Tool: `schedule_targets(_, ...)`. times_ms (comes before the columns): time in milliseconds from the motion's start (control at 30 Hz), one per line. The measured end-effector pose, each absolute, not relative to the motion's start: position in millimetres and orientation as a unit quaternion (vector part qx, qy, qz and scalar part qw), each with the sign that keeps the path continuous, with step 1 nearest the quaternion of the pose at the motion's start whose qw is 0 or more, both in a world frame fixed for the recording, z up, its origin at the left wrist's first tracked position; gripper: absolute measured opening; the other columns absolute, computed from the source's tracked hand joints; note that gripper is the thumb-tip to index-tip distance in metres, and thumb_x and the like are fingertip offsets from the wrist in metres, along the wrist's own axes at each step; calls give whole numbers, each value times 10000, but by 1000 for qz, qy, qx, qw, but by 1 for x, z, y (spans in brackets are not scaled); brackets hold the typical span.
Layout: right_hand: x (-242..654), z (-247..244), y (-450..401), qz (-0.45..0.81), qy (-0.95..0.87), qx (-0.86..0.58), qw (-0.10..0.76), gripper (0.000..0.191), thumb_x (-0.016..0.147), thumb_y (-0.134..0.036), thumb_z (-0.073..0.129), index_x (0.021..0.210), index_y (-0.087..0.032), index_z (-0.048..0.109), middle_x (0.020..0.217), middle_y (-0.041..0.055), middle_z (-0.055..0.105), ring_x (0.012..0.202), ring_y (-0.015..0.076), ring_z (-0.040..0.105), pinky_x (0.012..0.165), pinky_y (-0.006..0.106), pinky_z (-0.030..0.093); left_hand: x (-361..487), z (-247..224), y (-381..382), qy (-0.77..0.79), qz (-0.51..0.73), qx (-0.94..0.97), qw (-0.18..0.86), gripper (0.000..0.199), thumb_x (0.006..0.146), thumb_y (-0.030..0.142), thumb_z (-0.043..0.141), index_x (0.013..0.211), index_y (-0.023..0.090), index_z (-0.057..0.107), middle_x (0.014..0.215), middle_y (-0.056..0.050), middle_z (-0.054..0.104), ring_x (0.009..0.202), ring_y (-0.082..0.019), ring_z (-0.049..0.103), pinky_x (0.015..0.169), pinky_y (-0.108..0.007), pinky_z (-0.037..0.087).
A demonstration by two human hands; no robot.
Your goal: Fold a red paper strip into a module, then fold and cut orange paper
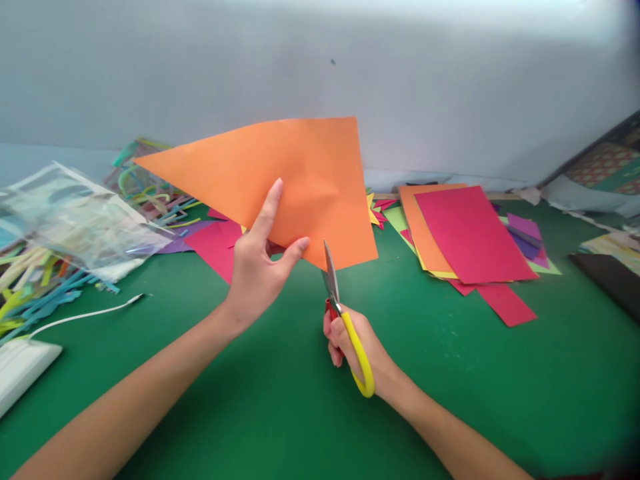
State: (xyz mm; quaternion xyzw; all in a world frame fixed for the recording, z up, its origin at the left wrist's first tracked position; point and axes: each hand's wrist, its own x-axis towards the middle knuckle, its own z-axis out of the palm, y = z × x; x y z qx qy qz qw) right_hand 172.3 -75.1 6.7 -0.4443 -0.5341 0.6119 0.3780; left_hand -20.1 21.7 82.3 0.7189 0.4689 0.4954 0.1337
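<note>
Scissors stand at the lower edge of an orange sheet, which is held up in the centre of the frame above the green bench. Left hand grips the sheet by that edge, index finger and thumb spread over the near face; right hand is closed round the scissors' handles, one yellow, one red.

Risk, in my judgement: support comes from one side only. The right part of the sheet hangs free, so it could bend or swing against the blades and leave a crooked or torn edge. A shallow dent shows right of the index fingertip; firmer pressure could set it as a crease. The left thumb sits near the blade tip, so a slip could nick it.

Not verifiable from where I stand: the remaining left fingers, mostly concealed; whether the blades have entered the paper or merely straddle its edge; how far they part. The sheet and left hand partly mask red paper. A white device at lower left and a black object at far right are cut off. Contents of the clear pouch at left are blurred.
</note>
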Motion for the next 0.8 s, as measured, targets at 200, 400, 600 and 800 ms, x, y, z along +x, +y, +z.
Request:
schedule_targets(200, 171, 7, -76, 605, -537, -456, 371, 591, 943, -792, 496, 871, -205, 509, 646, -54, 465, 450, 86, 475, 431, 211, 373, -20, 84, 20, 473, 501, 711, 141, 832, 954, 454, 686, 1664, 371, 261, 1629, -102, 478, 798, -160, 705, 629, -296, 657)
schedule_targets(400, 171, 6, -76, 609, -528, -459, 373, 584, 926, -795, 525, 857, -216, 492, 637, -59, 460, 442, 86, 458, 423, 211, 354, -19, 85, 20, 472, 492, 718, 135, 827, 971, 505, 655, 1668, 363, 233, 1672, -101, 414, 912, -190, 721, 677, -298, 665)
schedule_targets(600, 172, 8, -76, 595, -541, -467, 369, 550, 948, -754, 539, 862, -213, 492, 658, -61, 444, 450, 80, 453, 427, 211, 341, -19, 86, 19, 478, 489, 716, 141, 829, 974, 471, 657, 1673, 377, 220, 1690, -95, 381, 878, -183, 721, 691, -321, 665)
schedule_targets(800, 171, 12, -78, 601, -535, -469, 364, 549, 948, -758, 531, 875, -216, 488, 632, -68, 434, 446, 81, 429, 421, 211, 340, -18, 87, 19, 478, 497, 709, 145, 849, 946, 417, 690, 1668, 383, 245, 1696, -92, 369, 843, -174, 714, 679, -326, 666)
